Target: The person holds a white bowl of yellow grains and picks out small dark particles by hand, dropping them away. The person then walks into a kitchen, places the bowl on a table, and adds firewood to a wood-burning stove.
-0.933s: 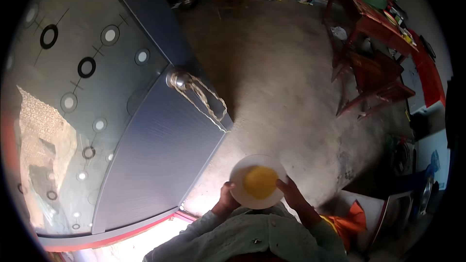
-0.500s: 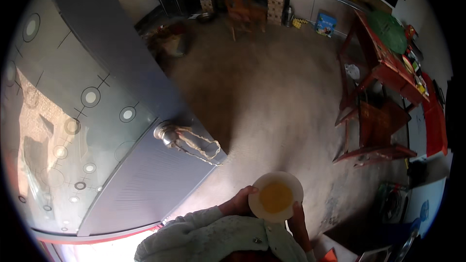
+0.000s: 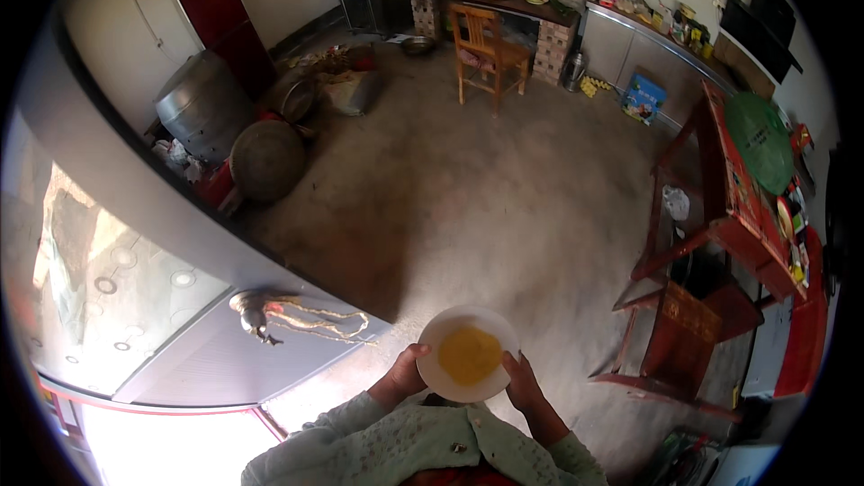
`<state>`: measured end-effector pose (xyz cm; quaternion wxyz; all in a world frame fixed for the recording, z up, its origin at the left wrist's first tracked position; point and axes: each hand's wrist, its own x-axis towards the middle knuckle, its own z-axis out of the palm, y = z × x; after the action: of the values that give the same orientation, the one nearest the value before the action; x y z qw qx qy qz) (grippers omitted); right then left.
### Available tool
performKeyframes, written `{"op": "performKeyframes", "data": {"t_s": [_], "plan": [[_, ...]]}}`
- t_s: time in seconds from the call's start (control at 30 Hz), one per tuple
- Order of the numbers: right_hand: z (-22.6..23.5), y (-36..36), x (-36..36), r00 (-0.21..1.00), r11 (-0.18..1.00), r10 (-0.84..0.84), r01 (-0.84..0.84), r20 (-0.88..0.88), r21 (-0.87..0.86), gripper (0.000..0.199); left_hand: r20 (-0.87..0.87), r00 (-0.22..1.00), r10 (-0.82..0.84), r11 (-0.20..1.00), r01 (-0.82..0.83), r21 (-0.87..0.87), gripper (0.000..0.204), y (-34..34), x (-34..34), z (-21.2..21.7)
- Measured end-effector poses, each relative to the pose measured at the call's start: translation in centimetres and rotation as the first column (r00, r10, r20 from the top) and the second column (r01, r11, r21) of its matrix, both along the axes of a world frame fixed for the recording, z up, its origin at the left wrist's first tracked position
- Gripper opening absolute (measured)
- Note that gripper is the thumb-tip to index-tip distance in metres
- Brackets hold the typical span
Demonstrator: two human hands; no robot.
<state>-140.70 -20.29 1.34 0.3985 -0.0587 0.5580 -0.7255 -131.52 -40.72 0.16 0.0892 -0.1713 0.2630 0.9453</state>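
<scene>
Between my two hands is a white bowl (image 3: 434,382), held roughly level in front of my body. A yellow, powdery-looking heap (image 3: 470,355) lies in it; whether it is flour or something else I cannot make out. My left hand (image 3: 402,376) grips the bowl's left rim, thumb on top. On the right rim, my right hand (image 3: 524,382) holds it the same way, with its other fingers hidden underneath. Both forearms are in pale green sleeves.
At my left stands an opened grey door (image 3: 207,342) with cord looped on its knob (image 3: 250,308). A red table (image 3: 711,175) and a wooden chair (image 3: 675,342) are at the right. Far off are another chair (image 3: 490,49), a counter (image 3: 630,40), a metal drum (image 3: 205,103) and a red fridge (image 3: 225,22).
The view has moved past the door into the room, so the fridge, drum and round basket now show at the left. The bowl stays in both hands.
</scene>
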Motion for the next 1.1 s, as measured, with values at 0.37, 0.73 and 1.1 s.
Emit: {"op": "performKeyframes", "data": {"t_s": [0.37, 0.73, 1.1], "plan": [[0.3, -3.5, -16.8, 0.972, 0.979, -0.081, 0.119, -0.222, 0.163, 0.042, -0.073, 0.993, -0.095, 0.968, 0.11, 0.227, 0.074, -3.1, -18.3, -5.4], [-0.8, -1.2, -32.4, 0.967, 0.971, -0.238, 0.24, -0.085, 0.011, 0.043, -0.103, 0.955, -0.277, 0.961, 0.278, -0.008, 0.058, -1.7, -36.5, -3.6], [1.0, -3.0, -53.8, 0.993, 0.977, 0.042, -0.017, 0.112, -0.211, 0.048, -0.095, 0.995, -0.032, 0.996, 0.025, -0.08, 0.073, -1.7, -51.8, -1.2]]}}
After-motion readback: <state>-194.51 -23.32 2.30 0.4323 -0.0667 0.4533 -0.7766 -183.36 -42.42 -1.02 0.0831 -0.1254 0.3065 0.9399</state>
